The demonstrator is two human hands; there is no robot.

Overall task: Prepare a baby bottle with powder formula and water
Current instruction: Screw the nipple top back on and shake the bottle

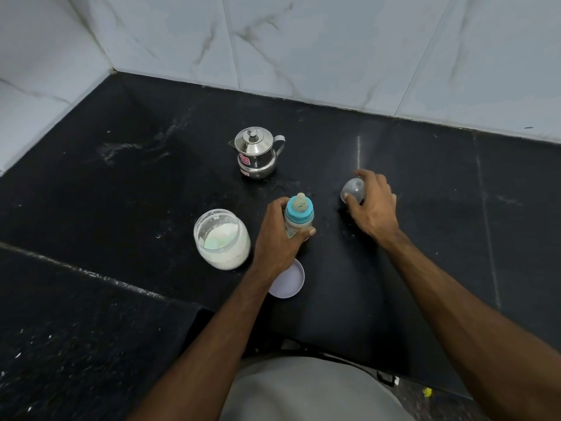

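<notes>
A baby bottle (299,215) with a blue collar and a pale teat stands upright on the black counter (121,192). My left hand (277,238) is wrapped around its body. To the right, my right hand (375,205) grips a clear dome-shaped bottle cap (352,189) that rests on or just above the counter. An open glass jar of white powder formula (221,238) stands left of the bottle, with a pale scoop half buried inside. Behind them sits a small steel kettle (256,153) with its lid on.
A round white jar lid (290,279) lies upside down near the front, partly under my left wrist. Marble-tiled walls (303,41) meet in a corner at the back left. A step in the counter runs diagonally at the left.
</notes>
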